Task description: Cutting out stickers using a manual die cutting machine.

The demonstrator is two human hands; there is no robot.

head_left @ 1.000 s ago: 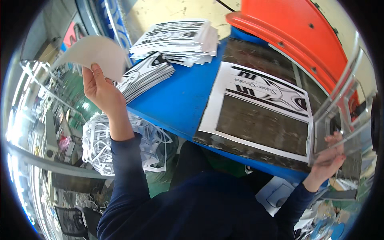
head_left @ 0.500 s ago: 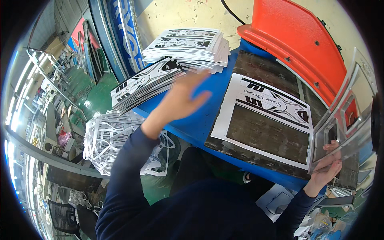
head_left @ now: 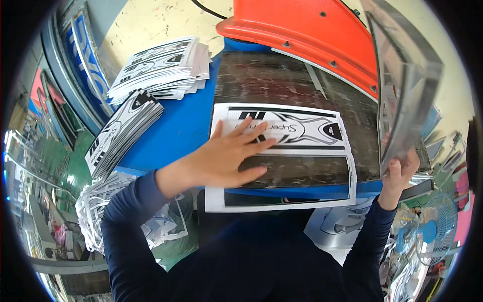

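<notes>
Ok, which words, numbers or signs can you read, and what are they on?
Wording isn't copied out here.
Printed sheet, partly behind the left hand: thin script, bold black characters.
Nearer stack: bold black characters; finer print too blurred to read.
Farther stack: bold black characters; small print too blurred.
Blue panel: large white letters.

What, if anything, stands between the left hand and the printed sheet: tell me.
Nothing visible: the left hand is spread directly over the printed sheet, covering part of its lettering. The clear plastic frame, held upright in the right hand, is off to the sheet's right.
</notes>
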